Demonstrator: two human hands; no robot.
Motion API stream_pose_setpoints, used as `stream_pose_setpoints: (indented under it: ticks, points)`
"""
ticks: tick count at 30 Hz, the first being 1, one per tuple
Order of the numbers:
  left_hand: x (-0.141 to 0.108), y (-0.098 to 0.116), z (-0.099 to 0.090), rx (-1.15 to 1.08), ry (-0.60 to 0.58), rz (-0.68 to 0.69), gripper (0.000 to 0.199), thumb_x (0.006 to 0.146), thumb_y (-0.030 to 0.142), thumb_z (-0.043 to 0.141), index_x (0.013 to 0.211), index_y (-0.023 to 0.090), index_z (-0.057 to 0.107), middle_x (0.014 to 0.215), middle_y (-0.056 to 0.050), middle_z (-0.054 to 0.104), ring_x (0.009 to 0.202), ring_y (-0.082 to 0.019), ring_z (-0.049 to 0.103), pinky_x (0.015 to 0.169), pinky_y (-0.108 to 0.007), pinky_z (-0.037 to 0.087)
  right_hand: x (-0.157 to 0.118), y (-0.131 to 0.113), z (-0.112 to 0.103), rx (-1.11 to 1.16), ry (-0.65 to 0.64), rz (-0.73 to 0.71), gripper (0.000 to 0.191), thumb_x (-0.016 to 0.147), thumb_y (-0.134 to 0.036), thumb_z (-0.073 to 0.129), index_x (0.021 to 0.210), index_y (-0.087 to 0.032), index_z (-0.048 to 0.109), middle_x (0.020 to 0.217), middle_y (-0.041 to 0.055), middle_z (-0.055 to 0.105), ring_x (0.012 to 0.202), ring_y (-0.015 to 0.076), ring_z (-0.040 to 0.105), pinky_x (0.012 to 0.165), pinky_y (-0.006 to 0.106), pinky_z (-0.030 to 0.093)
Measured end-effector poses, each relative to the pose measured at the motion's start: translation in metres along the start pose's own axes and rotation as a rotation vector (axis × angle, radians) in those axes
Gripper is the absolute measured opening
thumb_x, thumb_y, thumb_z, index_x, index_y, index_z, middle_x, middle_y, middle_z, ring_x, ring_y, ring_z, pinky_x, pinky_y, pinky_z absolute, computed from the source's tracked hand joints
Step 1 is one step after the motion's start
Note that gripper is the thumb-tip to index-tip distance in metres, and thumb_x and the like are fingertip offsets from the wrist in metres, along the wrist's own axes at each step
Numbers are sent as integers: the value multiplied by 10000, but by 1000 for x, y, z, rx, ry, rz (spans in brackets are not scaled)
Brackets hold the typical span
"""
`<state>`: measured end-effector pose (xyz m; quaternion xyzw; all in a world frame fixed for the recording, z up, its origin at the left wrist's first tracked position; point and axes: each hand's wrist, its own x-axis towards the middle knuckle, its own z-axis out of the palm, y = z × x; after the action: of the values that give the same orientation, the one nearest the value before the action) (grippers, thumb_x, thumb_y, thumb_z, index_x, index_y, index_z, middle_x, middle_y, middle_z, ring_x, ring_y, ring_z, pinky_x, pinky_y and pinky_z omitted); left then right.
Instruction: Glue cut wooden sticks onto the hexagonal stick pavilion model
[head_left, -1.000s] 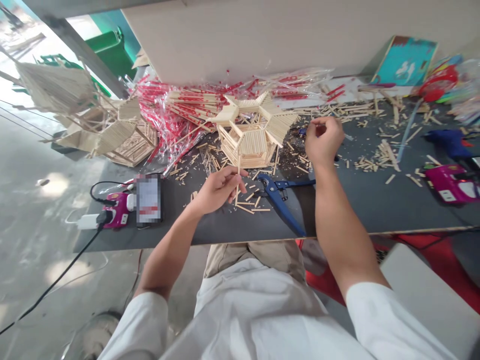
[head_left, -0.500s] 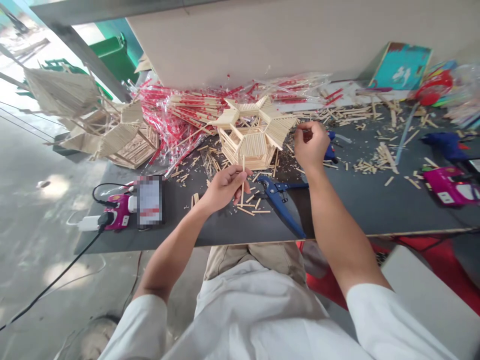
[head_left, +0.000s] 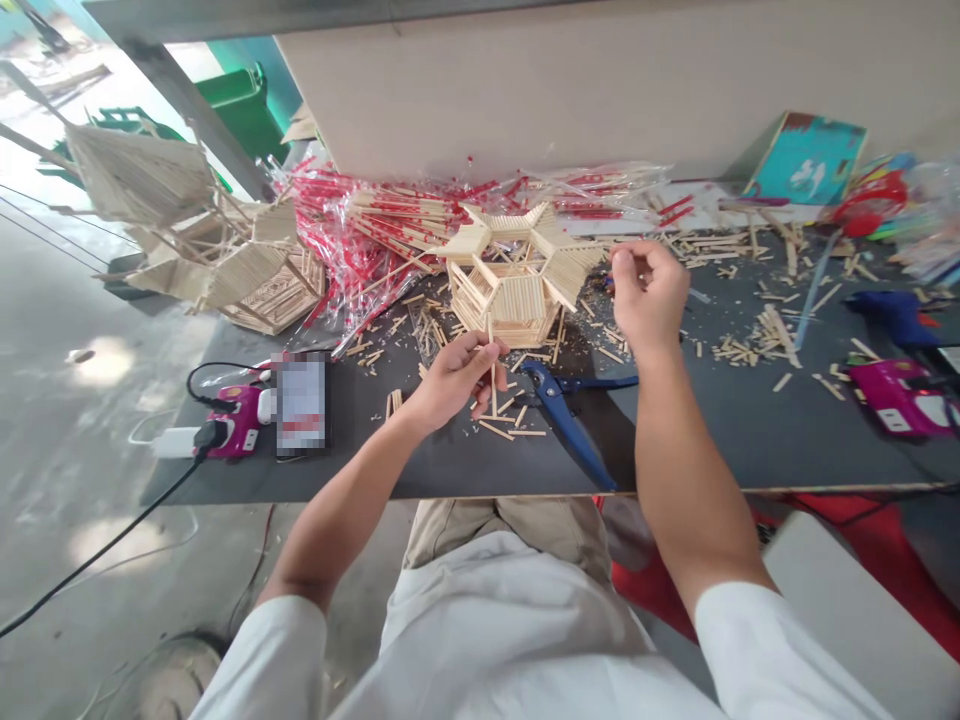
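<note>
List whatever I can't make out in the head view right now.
All in the head view:
Whether the right grip holds anything: its own curl hides the inside.
Part of the stick in the left grip: covered by that grip.
The far side of the stick model: hidden by its own near panels.
The phone's screen text: pixelated.
The dark item at far right: cut off by the edge.

Both forearms slant inward toward the stick model. The left hand pinches thumb to fingers in front of it; the right hand, fingers curled, hovers to its right.
</note>
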<state>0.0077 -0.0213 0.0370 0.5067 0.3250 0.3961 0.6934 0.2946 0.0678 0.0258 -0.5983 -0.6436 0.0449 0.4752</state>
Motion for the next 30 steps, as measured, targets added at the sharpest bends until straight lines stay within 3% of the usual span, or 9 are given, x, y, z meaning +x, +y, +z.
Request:
stream_pose_setpoints:
  ticks: [2,5,10,13,21,25,30]
  points:
    - [2,1,1,-2,4,4,409,968,563,703,1051,181,583,708,29,655,428,-51,496,374,-178,441,0,-26,-9,10,-9,-67,323,1030,-472,515,1112,-235,718,1065,126,752,891,236,715,807,395,585]
    - [5,0,1,-7,9,6,422,962,574,706,1063,183,585,706,32,660,417,-49,504,373,-176,430,4,-70,-17,39,-121,-172,293,1026,-435,543,1100,-241,749,1168,116,748,999,243,715,903,399,592]
    - [6,-1,1,0,30,6,397,983,553,688,1064,181,575,701,40,660,403,-47,497,359,-172,426,23,-115,-16,26,-486,-284,229,985,-402,648,1103,-266,789,1158,89,786,1087,282,711,990,452,572]
    - [5,-2,2,13,17,24,392,991,556,676,1033,184,559,703,38,665,403,-51,495,354,-178,446,35,-122,-10,-11,-636,-341,200,954,-388,701,1081,-272,805,1124,77,802,1079,293,717,983,460,554]
    - [5,-1,3,-2,37,-34,441,958,588,710,1053,192,542,698,42,667,404,-48,512,371,-166,462,36,-139,-8,122,-785,-401,209,955,-339,700,1115,-266,812,1208,37,802,1113,260,728,992,409,541]
    - [5,-1,5,-3,27,-32,445,959,592,705,1063,190,548,704,39,667,412,-54,518,374,-173,468,36,-137,-1,93,-782,-360,156,932,-305,714,1038,-266,821,1121,27,815,1023,238,730,954,396,543]
    - [6,-1,4,19,60,-43,452,940,597,723,1038,193,545,699,20,687,407,-60,506,360,-176,449,38,-136,7,96,-882,-310,125,867,-270,746,948,-234,835,1022,31,806,912,208,710,860,360,540]
